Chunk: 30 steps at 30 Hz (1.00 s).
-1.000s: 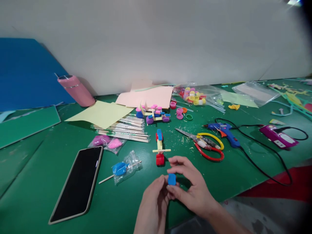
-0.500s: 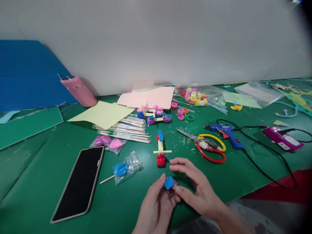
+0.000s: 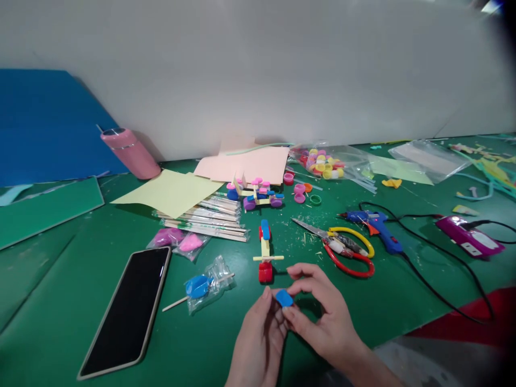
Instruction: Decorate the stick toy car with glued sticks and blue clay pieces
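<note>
A small lump of blue modelling clay (image 3: 284, 298) is held between my two hands near the front edge of the table. My right hand (image 3: 324, 312) pinches it between thumb and forefinger, the other fingers bent. My left hand (image 3: 260, 330) is curled at its left side, thumb up, fingertips under the clay and partly hidden. Just beyond them stands a small toy vehicle (image 3: 265, 248) made of a craft stick, with red wheels, a blue clay piece and a thin cross stick. To the left lies an opened plastic bag with blue clay (image 3: 198, 286) and a stick.
Scissors (image 3: 342, 244), a blue glue gun (image 3: 373, 226) and its black cord lie on the right, by a purple power box (image 3: 470, 235). A phone (image 3: 127, 312) lies left. Behind are wrapped sticks (image 3: 213, 217), a second toy vehicle (image 3: 262, 200), bottle caps (image 3: 299, 192) and a pink flask (image 3: 131, 153).
The blue clay has turned in my fingers, from a rounded outline to a squarer one. My right thumb and forefinger have closed on it. The view has shifted slightly.
</note>
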### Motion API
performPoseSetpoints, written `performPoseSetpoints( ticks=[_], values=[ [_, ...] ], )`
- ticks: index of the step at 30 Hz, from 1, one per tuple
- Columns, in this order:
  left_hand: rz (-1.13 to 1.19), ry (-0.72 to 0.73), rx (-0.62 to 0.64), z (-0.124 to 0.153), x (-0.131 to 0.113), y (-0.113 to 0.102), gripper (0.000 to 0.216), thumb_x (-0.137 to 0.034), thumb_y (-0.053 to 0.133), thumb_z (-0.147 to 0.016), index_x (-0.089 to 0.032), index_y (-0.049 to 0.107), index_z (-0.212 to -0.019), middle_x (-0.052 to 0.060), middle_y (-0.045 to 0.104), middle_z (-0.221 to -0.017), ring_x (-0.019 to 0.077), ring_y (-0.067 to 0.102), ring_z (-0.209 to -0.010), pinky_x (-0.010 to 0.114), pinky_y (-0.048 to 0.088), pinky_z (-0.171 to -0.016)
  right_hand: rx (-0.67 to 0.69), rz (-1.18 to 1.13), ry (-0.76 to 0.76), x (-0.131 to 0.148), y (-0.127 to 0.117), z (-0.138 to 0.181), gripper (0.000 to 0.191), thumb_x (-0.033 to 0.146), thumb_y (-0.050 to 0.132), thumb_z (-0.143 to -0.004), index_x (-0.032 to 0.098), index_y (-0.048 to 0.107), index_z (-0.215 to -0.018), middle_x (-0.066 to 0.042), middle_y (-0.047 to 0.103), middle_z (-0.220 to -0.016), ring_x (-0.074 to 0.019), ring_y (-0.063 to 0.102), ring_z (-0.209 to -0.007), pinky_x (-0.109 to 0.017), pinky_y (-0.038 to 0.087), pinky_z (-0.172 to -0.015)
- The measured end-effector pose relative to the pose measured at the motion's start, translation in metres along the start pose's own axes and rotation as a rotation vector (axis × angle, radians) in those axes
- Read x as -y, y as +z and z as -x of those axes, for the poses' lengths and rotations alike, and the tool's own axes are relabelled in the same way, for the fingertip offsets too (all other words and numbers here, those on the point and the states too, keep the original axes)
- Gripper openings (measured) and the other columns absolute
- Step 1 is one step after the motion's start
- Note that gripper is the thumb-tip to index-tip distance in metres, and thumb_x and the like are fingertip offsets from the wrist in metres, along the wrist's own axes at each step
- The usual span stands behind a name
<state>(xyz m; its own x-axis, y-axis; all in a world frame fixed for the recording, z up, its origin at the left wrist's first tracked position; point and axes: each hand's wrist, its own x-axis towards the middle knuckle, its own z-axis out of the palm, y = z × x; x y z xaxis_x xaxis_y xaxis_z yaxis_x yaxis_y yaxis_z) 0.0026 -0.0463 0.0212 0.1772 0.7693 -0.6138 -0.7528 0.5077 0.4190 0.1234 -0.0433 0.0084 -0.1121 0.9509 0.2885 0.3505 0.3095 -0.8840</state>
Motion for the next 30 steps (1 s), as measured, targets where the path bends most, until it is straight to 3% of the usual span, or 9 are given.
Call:
performPoseSetpoints(
  ticks=[8,16,21,30],
  values=[
    [-0.092,0.031,0.072,-0.003,-0.005,0.000,0.013,-0.025,0.064,-0.069,-0.016,0.069,-0.062,0.003,0.064,-0.061,0.0138,0.055,-0.061,0.021,0.046,-0.058,0.015,-0.004,0.008,-0.003,0.004,-0.004,0.029,0.018,0.065,-0.066,0.022,0.052,-0.091,-0.007,0.050,-0.108,-0.0214,0.052,-0.102,-0.030,0.043,-0.085],
    [-0.166,-0.014,0.204,-0.009,-0.010,-0.002,0.017,-0.025,0.060,-0.074,-0.014,0.065,-0.062,0.000,0.059,-0.055,0.0097,0.050,-0.051,0.020,0.042,-0.052,0.087,-0.062,0.047,0.005,-0.007,-0.014,0.018,0.015,0.054,-0.077,0.021,0.056,-0.094,-0.007,0.048,-0.109,-0.0167,0.052,-0.102,-0.025,0.041,-0.088],
    [-0.150,-0.013,0.224,-0.010,-0.011,-0.004,0.018,-0.023,0.057,-0.077,-0.014,0.065,-0.063,-0.001,0.058,-0.056,0.0081,0.049,-0.051,0.019,0.041,-0.052,0.069,-0.038,0.068,0.007,-0.003,-0.018,0.014,0.011,0.053,-0.076,0.020,0.060,-0.083,-0.006,0.050,-0.104,-0.0153,0.054,-0.096,-0.023,0.042,-0.085],
    [-0.041,-0.033,0.221,-0.015,-0.011,-0.003,0.012,-0.020,0.059,-0.076,-0.015,0.066,-0.068,-0.001,0.059,-0.059,0.0081,0.050,-0.053,0.020,0.043,-0.053,0.055,-0.011,0.092,0.010,0.000,-0.021,0.010,0.014,0.055,-0.076,0.020,0.059,-0.084,-0.006,0.050,-0.104,-0.0161,0.052,-0.100,-0.024,0.041,-0.086]
  ],
)
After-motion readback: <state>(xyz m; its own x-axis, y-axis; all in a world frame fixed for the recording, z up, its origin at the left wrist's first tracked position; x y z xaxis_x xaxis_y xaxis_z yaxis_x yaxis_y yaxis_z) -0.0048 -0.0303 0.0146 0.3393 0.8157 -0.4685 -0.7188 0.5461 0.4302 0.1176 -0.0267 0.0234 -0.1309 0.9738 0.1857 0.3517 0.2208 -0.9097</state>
